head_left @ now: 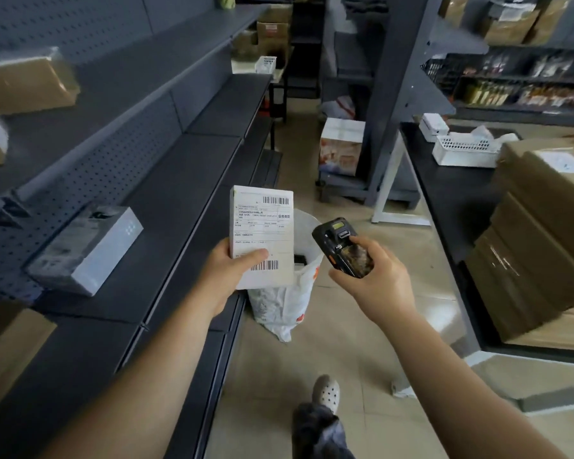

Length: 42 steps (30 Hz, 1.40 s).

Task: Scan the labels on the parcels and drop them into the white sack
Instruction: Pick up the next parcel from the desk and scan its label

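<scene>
Nearest, a perforated shoe (327, 392) is seen on the tiled floor (352, 329). Left hand (224, 270) is closed around the lower edge of a white parcel (261, 236), held upright with its barcoded label facing the camera, thumb pressed across the label. Right hand (376, 276) is wrapped around a black handheld scanner (343, 251), just right of the parcel. White sack (287, 299) is stood open on the floor directly behind both. Grey shelving (179, 193) is seen left, cardboard boxes (540, 240) right.
</scene>
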Each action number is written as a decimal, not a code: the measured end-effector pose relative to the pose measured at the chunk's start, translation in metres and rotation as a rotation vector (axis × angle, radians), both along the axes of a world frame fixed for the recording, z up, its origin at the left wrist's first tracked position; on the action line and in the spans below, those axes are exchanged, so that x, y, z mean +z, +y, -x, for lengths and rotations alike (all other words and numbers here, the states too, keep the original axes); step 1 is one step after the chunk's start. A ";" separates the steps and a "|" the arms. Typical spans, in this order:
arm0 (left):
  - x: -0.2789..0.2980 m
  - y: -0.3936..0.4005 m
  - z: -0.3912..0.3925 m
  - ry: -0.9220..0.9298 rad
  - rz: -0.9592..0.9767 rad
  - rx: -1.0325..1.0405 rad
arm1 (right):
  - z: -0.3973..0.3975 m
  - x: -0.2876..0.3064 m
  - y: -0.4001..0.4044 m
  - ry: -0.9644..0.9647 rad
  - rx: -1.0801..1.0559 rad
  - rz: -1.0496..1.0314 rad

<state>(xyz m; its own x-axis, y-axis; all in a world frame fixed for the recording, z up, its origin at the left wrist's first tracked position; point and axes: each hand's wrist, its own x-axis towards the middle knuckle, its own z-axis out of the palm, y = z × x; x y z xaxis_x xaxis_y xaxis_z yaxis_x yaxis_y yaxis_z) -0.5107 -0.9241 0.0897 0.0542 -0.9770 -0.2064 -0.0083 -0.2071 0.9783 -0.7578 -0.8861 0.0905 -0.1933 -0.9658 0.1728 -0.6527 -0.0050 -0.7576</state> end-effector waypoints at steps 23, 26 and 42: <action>-0.157 -0.318 0.050 -0.170 -0.422 0.012 | 0.055 -0.153 -0.328 -0.017 0.069 -0.381; -0.196 -0.341 0.043 -0.233 -0.464 -0.019 | 0.044 -0.182 -0.344 -0.002 0.060 -0.449; -0.457 -0.420 0.030 -0.395 -0.828 -0.099 | -0.013 -0.347 -0.411 0.081 -0.005 -0.654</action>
